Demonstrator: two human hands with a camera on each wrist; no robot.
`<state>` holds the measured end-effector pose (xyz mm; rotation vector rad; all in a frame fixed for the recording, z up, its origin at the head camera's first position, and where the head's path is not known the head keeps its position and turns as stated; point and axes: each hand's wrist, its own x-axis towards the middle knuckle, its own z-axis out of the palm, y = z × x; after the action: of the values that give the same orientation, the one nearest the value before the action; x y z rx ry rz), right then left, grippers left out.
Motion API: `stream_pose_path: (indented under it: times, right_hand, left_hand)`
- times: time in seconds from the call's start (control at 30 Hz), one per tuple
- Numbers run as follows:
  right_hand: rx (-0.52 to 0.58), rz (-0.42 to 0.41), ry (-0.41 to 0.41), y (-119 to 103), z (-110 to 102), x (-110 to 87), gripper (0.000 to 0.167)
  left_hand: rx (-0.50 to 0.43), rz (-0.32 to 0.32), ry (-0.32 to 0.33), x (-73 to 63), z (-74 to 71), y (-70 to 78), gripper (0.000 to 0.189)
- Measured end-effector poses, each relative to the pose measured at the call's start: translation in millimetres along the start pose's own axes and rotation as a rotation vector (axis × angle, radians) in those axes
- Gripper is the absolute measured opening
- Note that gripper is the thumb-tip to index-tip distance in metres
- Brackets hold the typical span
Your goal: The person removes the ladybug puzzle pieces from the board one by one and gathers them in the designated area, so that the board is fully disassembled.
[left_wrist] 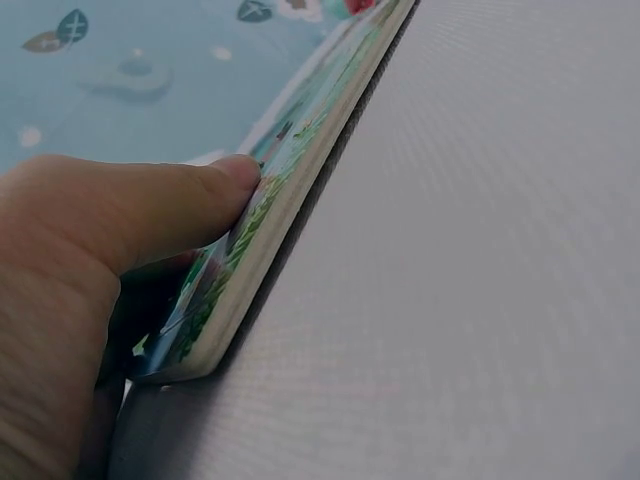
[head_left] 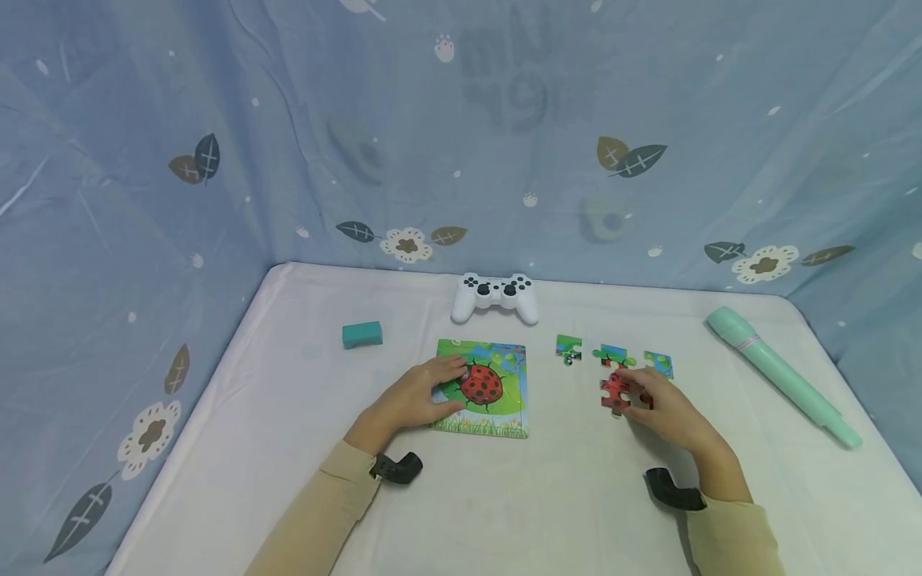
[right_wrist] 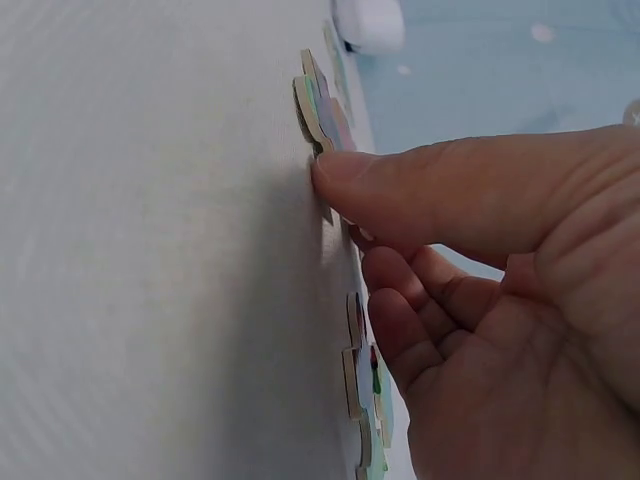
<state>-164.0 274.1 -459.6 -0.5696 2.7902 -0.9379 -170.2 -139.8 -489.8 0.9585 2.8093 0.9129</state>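
Note:
A square ladybug puzzle board (head_left: 504, 408) lies on the white cloth. My left hand (head_left: 420, 394) rests on its left side, thumb and fingers spread over the picture; in the left wrist view the thumb (left_wrist: 190, 205) touches the board near its edge. To the right, my right hand (head_left: 670, 412) pinches a red puzzle piece (head_left: 615, 390) between thumb and fingers. In the right wrist view the thumb (right_wrist: 350, 180) presses its edge, close to the cloth. Part of another red piece (head_left: 646, 398) shows under this hand. Behind are a green puzzle piece (head_left: 568, 346), a blue-green one (head_left: 613, 352) and a corner piece (head_left: 661, 364).
A white game controller (head_left: 495, 298) lies behind the board. Left of it is a small teal block (head_left: 362, 334). At the far right lies a long mint-green object (head_left: 785, 376) with a wide head and pink band. Blue patterned cloth (head_left: 504, 160) walls the table's back and sides.

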Motion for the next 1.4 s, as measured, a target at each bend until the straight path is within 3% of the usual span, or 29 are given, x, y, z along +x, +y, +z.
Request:
stream_pose_path:
  times: [0.47, 0.7, 0.83, 1.07, 1.23, 1.4]
  right_hand:
    - [0.016, 0.046, -0.014, -2.2, 0.9, 1.7, 0.054]
    - [0.022, 0.032, 0.019, -3.7, -0.5, -0.8, 0.057]
    - [0.086, 0.035, 0.045, -5.7, 0.6, -2.3, 0.057]
    - [0.216, -0.054, 0.039, -21.6, 4.7, 2.1, 0.058]
    - [0.218, -0.041, -0.001, -30.9, 16.6, 8.8, 0.059]
    - [0.258, -0.073, -0.041, -49.6, 38.4, 27.2, 0.059]
  left_hand:
    - [-0.004, 0.014, 0.011, -0.5, -0.2, -0.1, 0.061]
    - [-0.005, 0.021, 0.012, -0.6, 0.2, 0.8, 0.061]
    - [-0.002, 0.011, 0.008, -0.6, 0.7, 0.7, 0.061]
    - [-0.016, 0.003, 0.025, -0.8, 2.9, 0.9, 0.062]
    - [-0.022, 0.003, 0.028, -1.6, 4.1, 1.0, 0.065]
    - [0.020, -0.070, 0.029, -9.9, -2.1, -3.1, 0.072]
